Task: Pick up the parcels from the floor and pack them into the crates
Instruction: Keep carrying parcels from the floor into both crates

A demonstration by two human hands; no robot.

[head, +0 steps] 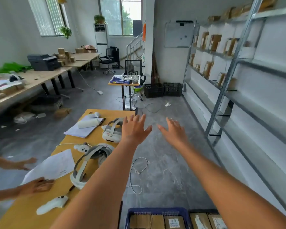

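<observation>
Right, I'm holding both hands out spread and empty, left hand (134, 129) and right hand (173, 131), well beyond the blue plastic mesh crate (155, 212). Brown cardboard parcels (157, 222) are lying inside it, below my forearms, nearer my right arm.

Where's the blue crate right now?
The blue crate sits at the bottom centre of the head view, on the floor beside the yellow table, already holding brown parcels, with a dark crate immediately to its right.
</observation>
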